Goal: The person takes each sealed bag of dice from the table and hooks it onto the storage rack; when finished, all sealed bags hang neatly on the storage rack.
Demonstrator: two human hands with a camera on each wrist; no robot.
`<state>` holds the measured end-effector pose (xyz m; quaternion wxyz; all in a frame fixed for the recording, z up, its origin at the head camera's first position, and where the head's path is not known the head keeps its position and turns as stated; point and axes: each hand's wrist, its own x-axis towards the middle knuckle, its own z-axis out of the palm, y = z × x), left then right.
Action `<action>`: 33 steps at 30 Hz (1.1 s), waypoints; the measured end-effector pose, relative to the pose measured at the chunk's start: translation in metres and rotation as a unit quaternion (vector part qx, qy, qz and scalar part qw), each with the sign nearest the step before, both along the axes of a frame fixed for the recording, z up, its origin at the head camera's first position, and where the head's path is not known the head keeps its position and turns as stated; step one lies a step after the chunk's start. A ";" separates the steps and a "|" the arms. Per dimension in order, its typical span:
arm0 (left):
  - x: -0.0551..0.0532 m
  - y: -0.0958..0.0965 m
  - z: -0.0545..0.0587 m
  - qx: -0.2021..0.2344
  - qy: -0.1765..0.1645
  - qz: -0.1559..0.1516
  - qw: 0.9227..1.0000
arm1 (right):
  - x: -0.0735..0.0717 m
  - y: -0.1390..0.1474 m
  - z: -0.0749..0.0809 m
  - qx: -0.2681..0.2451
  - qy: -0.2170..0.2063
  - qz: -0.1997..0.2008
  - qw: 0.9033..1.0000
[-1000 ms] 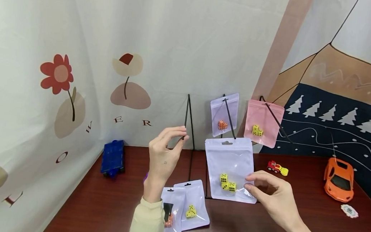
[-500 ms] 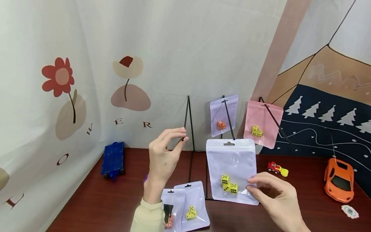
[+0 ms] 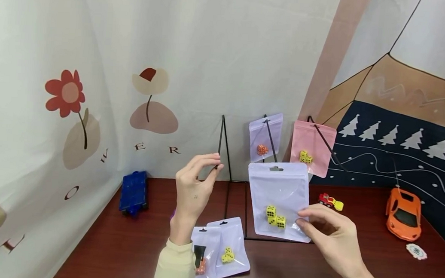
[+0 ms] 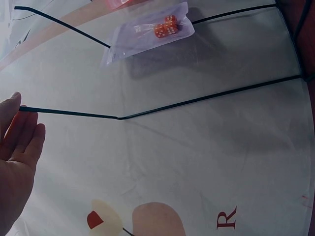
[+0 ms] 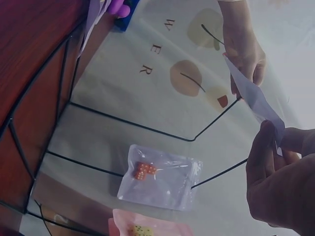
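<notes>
My left hand (image 3: 193, 193) pinches the front end of the leftmost prong (image 4: 172, 104) of a black wire rack, thumb against fingertips. That prong carries no bag. My right hand (image 3: 332, 233) pinches the lower right edge of a lavender zip bag (image 3: 281, 186) with yellow dice (image 3: 275, 218) inside. The bag is upright in front of the rack, its hang slot at the top, and it overlaps the middle prong's tip in the head view. In the right wrist view, this bag shows nearly edge-on between thumb and fingers.
A lavender bag of orange dice (image 3: 264, 133) and a pink bag (image 3: 311, 141) hang on the other prongs. Two lavender bags (image 3: 241, 230) lie on the table by my left sleeve. A blue toy (image 3: 134, 191), toy loader (image 3: 330, 201), orange car (image 3: 404, 214) and poker chip (image 3: 416, 251) stand around.
The lavender bag in my right hand has risen slightly and shifted a little right, now covering the middle prong's tip. My left hand keeps its pinch on the prong. The head view has drifted slightly.
</notes>
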<state>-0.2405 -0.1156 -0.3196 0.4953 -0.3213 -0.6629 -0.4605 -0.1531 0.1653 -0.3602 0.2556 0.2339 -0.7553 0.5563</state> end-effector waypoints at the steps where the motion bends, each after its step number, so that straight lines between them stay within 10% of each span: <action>1: 0.000 0.000 0.000 0.000 0.001 0.000 1.000 | -0.001 0.000 0.000 0.000 -0.004 -0.004 1.000; 33: 0.000 0.000 0.000 0.001 0.000 0.000 1.000 | -0.013 -0.001 -0.003 0.008 -0.014 -0.016 1.000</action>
